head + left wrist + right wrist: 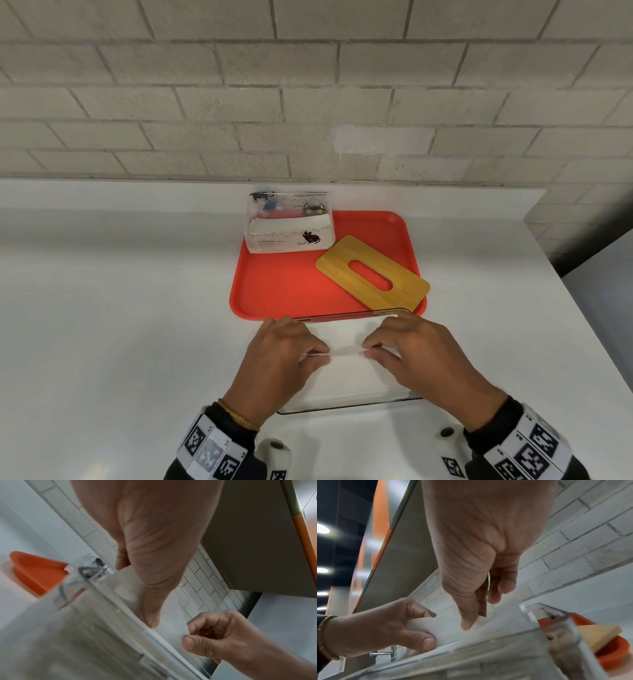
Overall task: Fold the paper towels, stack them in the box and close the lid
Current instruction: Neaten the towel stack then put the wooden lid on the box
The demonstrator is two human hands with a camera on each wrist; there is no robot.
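The tabletop (pixel 120 308) carries everything, white under a brick wall (pixel 308 85); on it, toward the wall, lies an orange tray (pixel 284 291), and just in front of the tray stands the clear box (pixel 346 406), open at the top. On the tray sit the pack (pixel 289 228) of paper towels at the back and the wooden lid (pixel 371 274) with its slot, resting partly over the tray's right rim, well apart from the box.

Over the box both hands hold one towel (pixel 346 346); the left hand (pixel 281 356) pinches its left edge between thumb and curled fingers (pixel 426 613), and the right hand (pixel 421 356) pinches the right edge the same way, thumb (pixel 190 642) against the sheet. The towel hangs between them at the box's mouth; more white paper seems to lie inside, though how many sheets cannot be told.

The step in hand looks like laying a folded towel into the box. To do it well, the person should keep the two pinches level so the sheet goes down flat; square its edges with the walls; let go of both sides together, then press lightly so the stack stays even. Thin paper creases and drags easily, so slow, light fingers suit it. The lid comes last.
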